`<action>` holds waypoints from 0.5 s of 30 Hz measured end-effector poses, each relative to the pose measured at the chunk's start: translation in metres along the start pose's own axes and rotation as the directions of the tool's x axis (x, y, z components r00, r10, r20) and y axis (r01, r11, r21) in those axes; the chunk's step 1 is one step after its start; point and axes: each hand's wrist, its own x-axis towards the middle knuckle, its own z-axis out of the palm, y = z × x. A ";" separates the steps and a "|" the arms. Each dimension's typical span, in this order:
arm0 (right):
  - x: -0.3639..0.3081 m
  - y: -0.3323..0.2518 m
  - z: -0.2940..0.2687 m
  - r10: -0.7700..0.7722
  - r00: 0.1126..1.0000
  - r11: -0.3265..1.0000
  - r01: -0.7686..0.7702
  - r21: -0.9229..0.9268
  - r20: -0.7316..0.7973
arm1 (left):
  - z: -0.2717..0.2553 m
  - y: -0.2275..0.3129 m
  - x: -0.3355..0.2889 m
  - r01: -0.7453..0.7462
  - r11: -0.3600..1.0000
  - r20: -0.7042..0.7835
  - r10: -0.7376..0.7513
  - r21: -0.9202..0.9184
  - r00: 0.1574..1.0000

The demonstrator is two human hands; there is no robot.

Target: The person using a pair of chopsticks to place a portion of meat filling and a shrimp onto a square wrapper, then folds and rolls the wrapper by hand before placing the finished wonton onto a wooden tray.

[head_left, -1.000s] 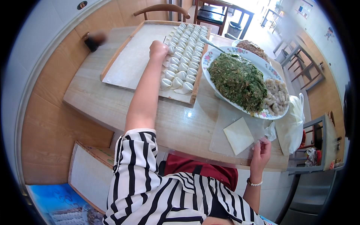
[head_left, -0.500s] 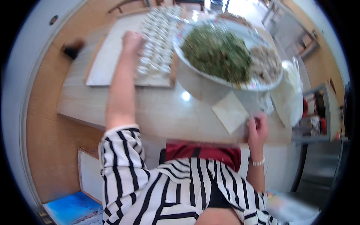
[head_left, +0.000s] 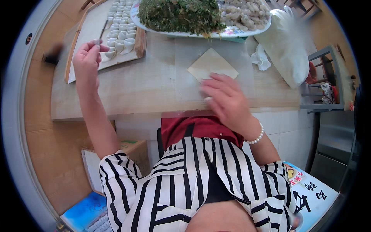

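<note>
My left hand (head_left: 87, 62) is raised at the front of the white tray (head_left: 87, 33), its fingers pinched on a slim stick-like utensil (head_left: 103, 29) that points up and away. Rows of folded white dumplings (head_left: 120, 33) fill the tray's right part. A square, pale dough wrapper (head_left: 212, 63) lies flat on the table. Over its near corner my right hand (head_left: 230, 100) is open, fingers stretched and slightly blurred; whether they touch the wrapper I cannot tell. Beyond it stands a large plate (head_left: 162, 31) bearing chopped green filling (head_left: 179, 15) and peeled shrimp (head_left: 245, 15).
A crumpled white tissue (head_left: 261, 58) lies right of the wrapper, beside a large white plastic bag (head_left: 288, 50). The table's near edge (head_left: 143, 115) runs just before my body. A grey-framed stool (head_left: 326, 81) stands to the right.
My view has shifted, so tray and plate appear higher. My left hand has drawn back from the dumplings toward the tray's front, and my right hand has moved left over the wrapper.
</note>
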 end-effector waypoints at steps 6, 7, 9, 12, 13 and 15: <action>0.047 -0.028 0.065 -0.092 0.979 0.993 0.103 -0.053 0.180 | 0.033 0.027 -0.046 -0.051 0.995 0.105 0.060 -0.083 0.993; 0.046 -0.026 0.069 -0.104 0.975 0.991 0.119 -0.064 0.199 | 0.034 0.030 -0.050 -0.057 0.996 0.115 0.065 -0.074 0.991; 0.044 -0.022 0.066 -0.067 0.974 0.989 0.094 -0.116 0.215 | 0.033 0.027 -0.054 -0.086 0.993 0.111 0.095 -0.078 0.989; 0.043 -0.024 0.045 0.014 0.982 0.983 0.021 -0.185 0.188 | 0.034 0.031 -0.063 -0.108 0.993 0.133 0.113 -0.048 0.985; 0.041 -0.021 0.033 0.000 0.985 0.983 0.032 -0.181 0.172 | 0.036 0.028 -0.068 -0.126 0.991 0.147 0.129 -0.034 0.981; 0.033 -0.013 0.015 0.033 0.986 0.979 0.002 -0.206 0.165 | 0.039 0.026 -0.079 -0.123 0.992 0.218 0.128 -0.038 0.967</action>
